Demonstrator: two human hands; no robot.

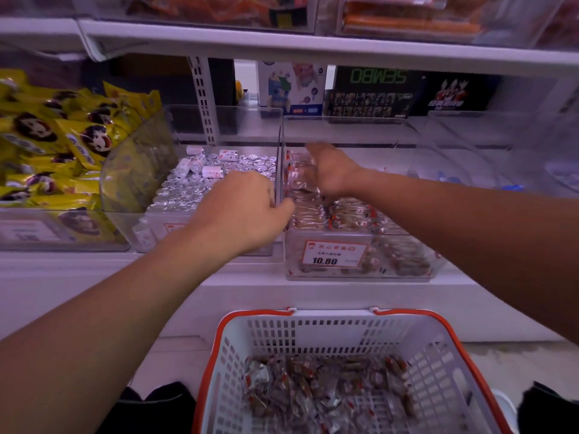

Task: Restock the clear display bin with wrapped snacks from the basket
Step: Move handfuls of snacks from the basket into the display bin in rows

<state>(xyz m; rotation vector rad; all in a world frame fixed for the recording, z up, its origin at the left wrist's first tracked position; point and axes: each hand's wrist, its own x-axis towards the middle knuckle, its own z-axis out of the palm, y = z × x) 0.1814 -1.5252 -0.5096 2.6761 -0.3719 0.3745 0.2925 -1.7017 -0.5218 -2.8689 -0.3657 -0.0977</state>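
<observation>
The clear display bin (351,120) stands on the shelf and holds a layer of wrapped snacks (347,216). A price tag reading 10.80 is on its front. My left hand (241,211) grips the bin's left wall, thumb inside and fingers outside. My right hand (330,169) is inside the bin near its back left, pressing on wrapped snacks against the left wall; its fingers are partly hidden. Below the shelf sits a white basket (313,327) with an orange rim, with several wrapped snacks (326,386) in its bottom.
A clear bin of silver foil-wrapped sweets (203,183) stands directly left. Further left, yellow snack bags (53,142) fill another bin. A clear bin (501,151) lies to the right. Toy boxes (369,92) stand behind. An upper shelf (282,42) overhangs closely.
</observation>
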